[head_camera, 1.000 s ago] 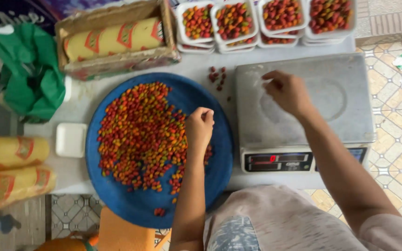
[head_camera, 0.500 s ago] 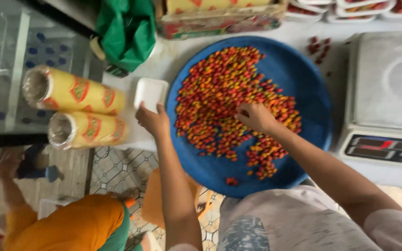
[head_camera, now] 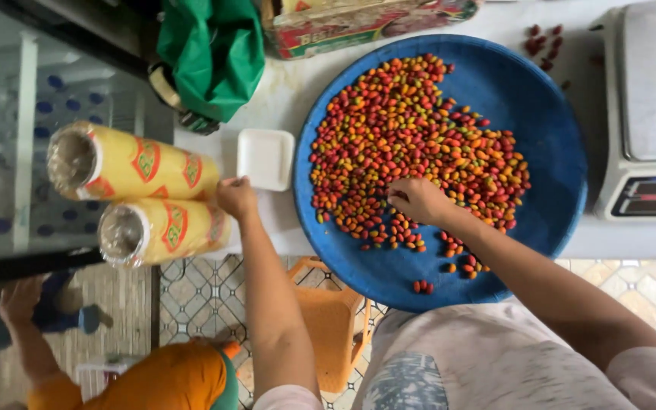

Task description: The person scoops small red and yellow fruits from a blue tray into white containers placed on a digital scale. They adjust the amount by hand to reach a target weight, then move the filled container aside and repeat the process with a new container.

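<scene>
On a white worktop (head_camera: 434, 19) above patterned floor tiles, the right hand (head_camera: 419, 200) pinches small red-and-orange fruits (head_camera: 411, 137) heaped in a round blue plastic tray (head_camera: 548, 137); the left hand (head_camera: 235, 197), fingers curled together, touches a small white foam tray (head_camera: 266, 158).

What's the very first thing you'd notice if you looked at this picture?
The heap of small red, orange and yellow fruits filling the big blue round tray in the middle, with the right hand resting in the pile. At the left, the left hand reaches beside a small white foam tray, next to two yellow rolls of plastic wrap.
</scene>
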